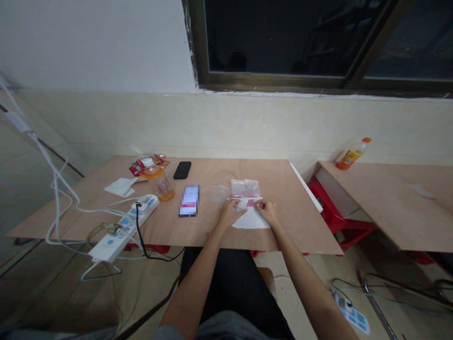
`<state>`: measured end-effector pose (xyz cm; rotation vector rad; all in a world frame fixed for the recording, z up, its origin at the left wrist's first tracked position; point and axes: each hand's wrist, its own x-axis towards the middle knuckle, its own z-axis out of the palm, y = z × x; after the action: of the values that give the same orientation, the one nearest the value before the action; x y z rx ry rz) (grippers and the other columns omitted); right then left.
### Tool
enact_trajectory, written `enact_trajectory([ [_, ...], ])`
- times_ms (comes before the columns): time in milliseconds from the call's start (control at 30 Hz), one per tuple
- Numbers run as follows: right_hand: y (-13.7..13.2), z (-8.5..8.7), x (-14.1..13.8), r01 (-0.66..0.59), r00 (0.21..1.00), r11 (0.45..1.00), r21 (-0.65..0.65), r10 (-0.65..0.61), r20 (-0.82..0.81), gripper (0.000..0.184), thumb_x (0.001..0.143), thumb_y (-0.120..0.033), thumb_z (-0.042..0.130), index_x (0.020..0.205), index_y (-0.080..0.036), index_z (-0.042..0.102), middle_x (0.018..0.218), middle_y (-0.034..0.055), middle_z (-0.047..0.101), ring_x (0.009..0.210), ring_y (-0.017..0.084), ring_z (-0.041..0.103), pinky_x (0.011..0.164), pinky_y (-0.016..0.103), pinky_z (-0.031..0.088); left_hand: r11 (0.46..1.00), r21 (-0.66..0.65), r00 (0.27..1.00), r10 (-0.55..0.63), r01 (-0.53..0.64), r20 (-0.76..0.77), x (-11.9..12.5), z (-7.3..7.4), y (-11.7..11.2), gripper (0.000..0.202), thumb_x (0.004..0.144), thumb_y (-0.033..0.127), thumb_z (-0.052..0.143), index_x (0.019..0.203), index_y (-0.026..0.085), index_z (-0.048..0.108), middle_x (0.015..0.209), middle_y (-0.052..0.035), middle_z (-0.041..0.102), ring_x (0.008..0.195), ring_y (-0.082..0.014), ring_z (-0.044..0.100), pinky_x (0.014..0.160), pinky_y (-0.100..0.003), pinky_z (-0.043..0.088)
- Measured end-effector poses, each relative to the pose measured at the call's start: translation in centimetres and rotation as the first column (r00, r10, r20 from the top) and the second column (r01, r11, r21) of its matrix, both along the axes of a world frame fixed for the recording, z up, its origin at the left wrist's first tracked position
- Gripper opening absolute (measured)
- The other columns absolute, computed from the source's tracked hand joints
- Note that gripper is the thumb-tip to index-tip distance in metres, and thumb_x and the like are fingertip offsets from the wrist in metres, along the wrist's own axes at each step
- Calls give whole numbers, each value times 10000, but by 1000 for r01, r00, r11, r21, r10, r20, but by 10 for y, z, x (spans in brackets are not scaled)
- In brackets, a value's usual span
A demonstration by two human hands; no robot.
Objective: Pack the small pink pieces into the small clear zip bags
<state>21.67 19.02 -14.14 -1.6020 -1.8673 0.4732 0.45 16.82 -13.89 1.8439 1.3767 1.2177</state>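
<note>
Both of my hands rest on a white sheet of paper (252, 219) near the front edge of a wooden table (212, 226). My left hand (230, 211) pinches a small clear plastic bag (241, 205). My right hand (268, 211) pinches at a little heap of pink beads (250, 203) between the two hands. Just behind lie more clear bags (245, 187), some with pink contents, and one empty bag (219, 193) to their left.
A phone with a lit screen (189, 200), a black phone (182, 170), an orange drink bottle (159, 182), red wrappers (141, 165), a tissue (121, 187) and a white power strip (123, 226) with cables lie left. A second table (396, 203) carries another bottle (352, 154).
</note>
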Motion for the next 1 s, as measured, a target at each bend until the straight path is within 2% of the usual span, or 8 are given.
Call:
enact_trajectory([
  [333, -1, 3, -3, 10, 989, 1000, -23, -13, -149, 347, 784, -475, 562, 807, -176, 737, 588, 8, 614, 557, 145, 519, 546, 237, 343, 1000, 3, 1000, 9, -9, -10, 0, -1, 0, 368, 720, 369, 757, 1021, 198, 632, 999, -52, 649, 914, -185, 597, 833, -334, 482],
  [667, 8, 0, -28, -226, 912, 974, -22, 204, -356, 334, 783, -459, 592, 827, -152, 717, 694, 40, 656, 619, 148, 532, 595, 256, 407, 1000, 19, 1000, 5, -4, -20, -1, -1, 1, 348, 719, 350, 760, 1001, 192, 631, 969, -51, 644, 880, -181, 586, 801, -321, 475],
  [800, 8, -3, -18, -121, 942, 992, -31, 105, -319, 371, 805, -467, 542, 871, -152, 727, 677, 37, 654, 617, 158, 542, 593, 257, 411, 1000, 14, 1000, 10, -10, 5, -1, -2, 1, 364, 717, 356, 761, 1012, 188, 627, 979, -54, 642, 882, -180, 586, 811, -321, 473],
  [933, 6, -5, -6, 37, 977, 999, -38, -45, -208, 380, 809, -448, 514, 937, -165, 732, 621, 12, 628, 583, 161, 546, 580, 255, 396, 1000, 9, 1000, 3, -4, 22, 0, -3, 1, 362, 721, 357, 758, 1015, 190, 629, 1012, -63, 647, 925, -190, 592, 842, -334, 472],
  [1000, 4, -4, -4, 70, 987, 997, -21, -72, -147, 366, 806, -430, 523, 972, -177, 730, 617, 5, 624, 582, 162, 557, 584, 254, 388, 1000, 8, 1000, -7, 7, 13, 0, -2, 1, 358, 724, 358, 756, 1016, 193, 630, 1011, -62, 648, 930, -192, 594, 844, -336, 473],
])
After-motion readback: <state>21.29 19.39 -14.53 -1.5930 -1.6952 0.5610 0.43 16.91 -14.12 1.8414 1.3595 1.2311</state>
